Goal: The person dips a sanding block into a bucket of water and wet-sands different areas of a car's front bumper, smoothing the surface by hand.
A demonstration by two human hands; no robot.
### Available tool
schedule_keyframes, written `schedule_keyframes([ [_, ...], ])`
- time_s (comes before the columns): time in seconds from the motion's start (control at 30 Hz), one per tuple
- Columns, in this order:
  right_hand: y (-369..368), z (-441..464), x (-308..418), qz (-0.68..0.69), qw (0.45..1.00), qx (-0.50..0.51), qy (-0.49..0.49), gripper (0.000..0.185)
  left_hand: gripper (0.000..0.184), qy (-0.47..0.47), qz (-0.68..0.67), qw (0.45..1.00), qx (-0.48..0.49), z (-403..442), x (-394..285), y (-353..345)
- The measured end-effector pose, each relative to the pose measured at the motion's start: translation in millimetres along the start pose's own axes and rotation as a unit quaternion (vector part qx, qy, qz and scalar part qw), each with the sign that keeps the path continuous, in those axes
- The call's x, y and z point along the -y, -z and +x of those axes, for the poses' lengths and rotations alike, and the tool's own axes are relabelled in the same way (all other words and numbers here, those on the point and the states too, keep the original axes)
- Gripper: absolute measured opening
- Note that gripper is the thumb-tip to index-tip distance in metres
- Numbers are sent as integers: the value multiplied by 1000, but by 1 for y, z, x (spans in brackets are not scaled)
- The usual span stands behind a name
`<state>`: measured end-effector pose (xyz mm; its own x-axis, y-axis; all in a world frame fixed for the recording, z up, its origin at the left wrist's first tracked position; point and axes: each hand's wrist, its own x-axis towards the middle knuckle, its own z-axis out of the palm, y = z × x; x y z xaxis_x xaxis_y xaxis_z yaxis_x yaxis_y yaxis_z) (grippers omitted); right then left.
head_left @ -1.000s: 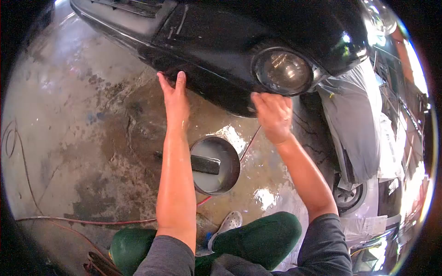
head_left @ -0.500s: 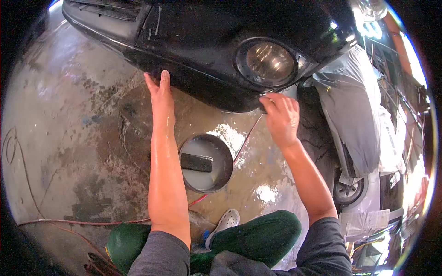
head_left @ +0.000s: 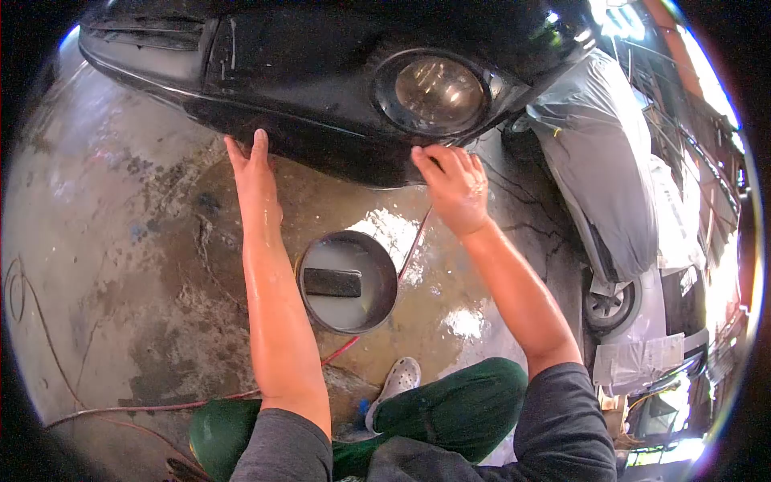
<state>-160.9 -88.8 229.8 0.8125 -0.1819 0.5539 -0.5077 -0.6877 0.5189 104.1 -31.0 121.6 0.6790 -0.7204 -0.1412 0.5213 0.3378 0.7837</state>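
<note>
Across the top of the view is the front of a black car, its bumper (head_left: 321, 145) dull and its round headlight (head_left: 439, 94) at the right. My left hand (head_left: 255, 177) is at the bumper's lower edge, thumb raised against its face and fingers apart. Under the headlight, my right hand (head_left: 456, 185) presses curled fingers to the bumper's corner. Whatever lies beneath those fingers is hidden. Between my forearms stands a dark round bucket (head_left: 394, 281) of cloudy water. A black rectangular block (head_left: 333, 282) lies in it.
A red hose (head_left: 341, 351) runs over the wet, stained concrete floor (head_left: 161, 305) past the bucket. To the right, another vehicle stands under a grey cover (head_left: 598, 169), its wheel (head_left: 610, 309) showing. My clog (head_left: 399, 379) and green-trousered knees are below.
The view has shifted, so the car and both hands appear farther left. Both hands stay at the bumper; the right one is still below the headlight.
</note>
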Motion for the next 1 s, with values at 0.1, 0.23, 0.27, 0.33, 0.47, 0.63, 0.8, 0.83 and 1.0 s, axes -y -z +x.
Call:
schedule_keyframes([
  [0.1, -1, -16, -33, 14, 999, -1, 35, 26, 101, 7, 2, 1000, 10, 1, 2, 2],
  [0.23, -5, -44, -86, -40, 997, 57, -14, 32, 100, 10, -16, 999, 28, 0, 0, 3],
  [0.27, -4, -53, -88, -21, 996, 67, -58, 36, 102, 12, -22, 999, 33, 4, 5, 5],
  [0.33, -2, -48, -73, 15, 994, 20, -108, 40, 102, 9, 2, 1000, 24, 9, 7, 6],
  [0.47, -16, -39, -20, 102, 982, -30, -154, 52, 101, 27, 13, 999, 23, 2, 1, 4],
  [0.63, -21, -15, 42, 129, 978, -61, -155, 41, 99, 12, 53, 998, -16, 6, 10, 2],
  [0.8, -16, -20, 114, 295, 938, 137, -124, 20, 99, -68, -2, 998, -2, 18, 35, 8],
  [0.83, -17, -26, 130, 321, 880, 270, -222, 17, 97, -85, -18, 996, 3, 14, 35, 5],
  [1.0, -96, -99, 184, 445, 766, 396, -242, 23, 52, -15, 35, 999, -15, 14, 103, 18],
])
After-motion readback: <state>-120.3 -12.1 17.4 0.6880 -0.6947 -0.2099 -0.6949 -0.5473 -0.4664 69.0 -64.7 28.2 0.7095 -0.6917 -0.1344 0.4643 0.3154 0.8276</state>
